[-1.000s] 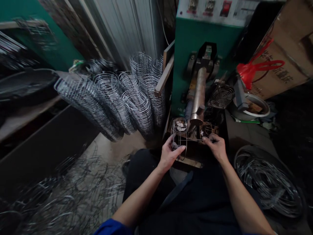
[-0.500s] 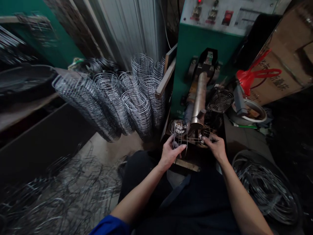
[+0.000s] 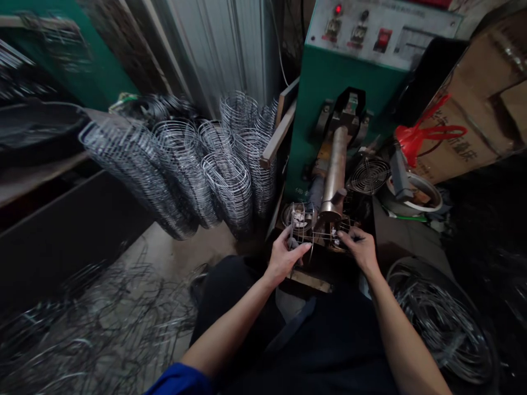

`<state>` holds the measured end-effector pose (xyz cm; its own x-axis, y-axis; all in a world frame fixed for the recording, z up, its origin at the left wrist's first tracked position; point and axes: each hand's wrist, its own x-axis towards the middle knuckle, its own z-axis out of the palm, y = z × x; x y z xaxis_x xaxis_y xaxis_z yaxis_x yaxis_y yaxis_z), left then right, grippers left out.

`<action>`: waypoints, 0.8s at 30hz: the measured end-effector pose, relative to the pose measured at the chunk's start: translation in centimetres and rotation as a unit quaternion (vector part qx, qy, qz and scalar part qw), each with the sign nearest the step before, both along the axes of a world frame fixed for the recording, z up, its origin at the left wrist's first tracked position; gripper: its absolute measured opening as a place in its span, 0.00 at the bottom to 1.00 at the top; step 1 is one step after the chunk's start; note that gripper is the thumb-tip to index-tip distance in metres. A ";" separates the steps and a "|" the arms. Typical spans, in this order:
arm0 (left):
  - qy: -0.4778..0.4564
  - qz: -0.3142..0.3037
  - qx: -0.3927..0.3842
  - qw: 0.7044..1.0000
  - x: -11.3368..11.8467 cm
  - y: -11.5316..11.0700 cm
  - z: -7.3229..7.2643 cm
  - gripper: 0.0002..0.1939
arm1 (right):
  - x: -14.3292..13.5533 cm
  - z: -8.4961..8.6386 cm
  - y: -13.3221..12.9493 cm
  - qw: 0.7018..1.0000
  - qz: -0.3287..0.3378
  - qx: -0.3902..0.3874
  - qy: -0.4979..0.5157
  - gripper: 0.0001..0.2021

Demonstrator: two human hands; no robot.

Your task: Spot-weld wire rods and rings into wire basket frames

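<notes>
My left hand [image 3: 285,255] grips a small wire frame [image 3: 312,236] made of thin metal rods and a ring, its thumb pressed along the near side. Further right, my right hand [image 3: 360,248] pinches the other end of the same wire work between thumb and fingers; the exact contact is small and dark. Just beyond the wire frame is the blunt end of a thick metal cylinder [image 3: 335,173] on a green machine [image 3: 329,74]. Below this cylinder the machine's lower parts are partly hidden by the wires and my hands.
Several stacks of wire rings [image 3: 228,189] stand to the left. Loose wire pieces [image 3: 119,323] cover the floor. At right are a round fan grille [image 3: 369,175], a bowl [image 3: 434,206], a red plastic bag [image 3: 411,140], a cardboard box [image 3: 473,115] and a container of wires [image 3: 442,318].
The whole view has shifted slightly, with the machine a little lower in the picture. Both hands keep nearly the same place on the wire frame by the cylinder's end.
</notes>
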<state>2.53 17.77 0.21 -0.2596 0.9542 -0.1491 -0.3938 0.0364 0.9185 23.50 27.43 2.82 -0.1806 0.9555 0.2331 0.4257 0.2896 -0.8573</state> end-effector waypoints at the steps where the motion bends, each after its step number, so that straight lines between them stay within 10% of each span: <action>1: 0.000 -0.001 0.000 1.000 0.0 0.0 0.0 0.47 | 0.0 0.0 0.0 1.000 0.003 0.000 0.000 0.30; 24: -0.008 -0.017 0.010 1.000 0.0 0.7 0.4 0.46 | 0.4 0.3 0.6 1.000 -0.011 0.006 -0.025 0.28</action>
